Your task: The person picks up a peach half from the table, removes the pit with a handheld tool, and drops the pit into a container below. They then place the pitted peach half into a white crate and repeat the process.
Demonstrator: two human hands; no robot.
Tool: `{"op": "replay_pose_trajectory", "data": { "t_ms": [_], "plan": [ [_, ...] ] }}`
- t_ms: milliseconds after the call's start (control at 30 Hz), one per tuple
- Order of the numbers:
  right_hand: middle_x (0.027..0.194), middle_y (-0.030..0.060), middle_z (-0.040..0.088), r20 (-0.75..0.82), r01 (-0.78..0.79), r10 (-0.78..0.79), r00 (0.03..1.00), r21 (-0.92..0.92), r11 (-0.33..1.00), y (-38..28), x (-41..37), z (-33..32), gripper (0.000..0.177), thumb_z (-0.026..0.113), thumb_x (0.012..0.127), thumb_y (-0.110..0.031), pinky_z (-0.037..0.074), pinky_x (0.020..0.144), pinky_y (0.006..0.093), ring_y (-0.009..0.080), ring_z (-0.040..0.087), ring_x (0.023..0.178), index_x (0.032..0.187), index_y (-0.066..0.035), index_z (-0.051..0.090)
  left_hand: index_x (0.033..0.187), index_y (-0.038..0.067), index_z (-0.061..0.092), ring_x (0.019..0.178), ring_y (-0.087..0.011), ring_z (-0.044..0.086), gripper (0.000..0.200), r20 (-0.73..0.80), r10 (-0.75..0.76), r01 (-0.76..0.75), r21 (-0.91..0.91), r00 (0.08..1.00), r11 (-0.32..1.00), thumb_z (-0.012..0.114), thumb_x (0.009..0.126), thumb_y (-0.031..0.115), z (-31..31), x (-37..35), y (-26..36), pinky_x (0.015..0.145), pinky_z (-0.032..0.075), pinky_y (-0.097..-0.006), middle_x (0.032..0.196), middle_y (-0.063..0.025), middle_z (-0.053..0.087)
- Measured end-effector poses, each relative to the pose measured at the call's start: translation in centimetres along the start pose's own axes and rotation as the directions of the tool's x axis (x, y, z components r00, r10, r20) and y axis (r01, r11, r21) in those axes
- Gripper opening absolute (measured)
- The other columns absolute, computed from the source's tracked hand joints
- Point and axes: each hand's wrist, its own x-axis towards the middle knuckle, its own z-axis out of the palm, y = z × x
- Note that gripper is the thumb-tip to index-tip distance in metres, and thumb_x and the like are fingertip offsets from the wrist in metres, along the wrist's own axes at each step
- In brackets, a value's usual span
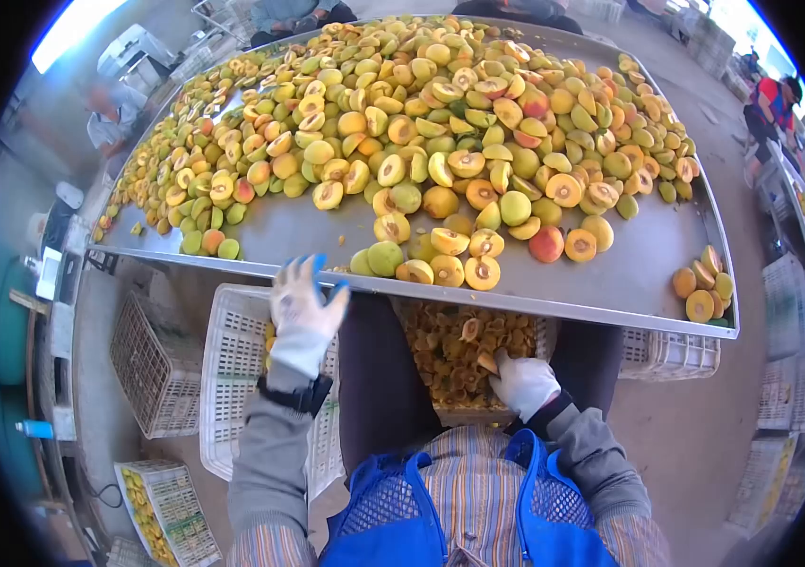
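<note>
Yellow-green and orange apricots (407, 194), many cut in half with pits showing, lie heaped on the metal table (601, 283). My left hand (303, 300), in a white glove with blue fingertips, hovers at the table's near edge with fingers spread, holding nothing. Below the edge, my right hand (525, 386), also gloved, is closed with a small tan piece (487, 363) at its fingertips; what this is I cannot make out. Beneath that hand, between my knees, a container holds brownish-orange apricot pieces (454, 354).
A white plastic crate (223, 378) stands left of my legs, partly under my left arm. Further left are a greyish crate (152, 364) and a crate of fruit (171, 510). A small apricot pile (703, 286) sits at the table's right corner. Other people are around the room.
</note>
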Motion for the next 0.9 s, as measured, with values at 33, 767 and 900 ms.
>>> {"op": "replay_pose_trajectory", "data": {
  "t_ms": [33,767,900],
  "plan": [
    [0.080,0.0236,0.066,0.000,-0.003,0.003,1.000,0.000,1.000,-0.4,0.0,-0.6,0.045,0.059,0.087,-0.035,0.052,0.069,0.0503,0.0398,0.066,0.077,0.117,-0.003,0.052,0.118,0.006,0.059,0.109,-0.0339,0.057,0.050,0.178,-0.045,0.049,-0.018,0.983,0.999,0.074,0.076,0.028,1.9,1.9,0.5,0.099,0.041,-0.0428,0.115,-0.0138,0.062],
    [0.091,0.0258,0.067,-0.179,0.173,-0.072,0.981,0.648,0.742,-6.7,-2.5,-7.3,0.051,0.066,0.085,-0.030,0.052,0.078,0.0400,0.0376,0.067,0.088,0.126,-0.003,0.056,0.117,0.002,0.056,0.059,-0.0214,0.060,0.055,0.669,0.065,0.611,-0.629,0.740,-0.480,0.037,0.100,0.050,1.1,0.7,7.4,0.046,0.046,-0.0286,0.092,-0.0166,0.066],
    [0.088,0.0258,0.067,-0.205,0.181,-0.065,0.977,0.617,0.766,-7.8,-3.4,-8.2,0.051,0.064,0.085,-0.028,0.053,0.075,0.0434,0.0397,0.067,0.085,0.128,-0.003,0.053,0.116,-0.002,0.057,0.075,-0.0241,0.065,0.055,0.642,0.085,0.621,-0.687,0.762,-0.378,0.035,0.101,0.045,-0.4,-1.7,10.4,0.060,0.053,-0.0305,0.099,-0.0185,0.066]
  ]
}}
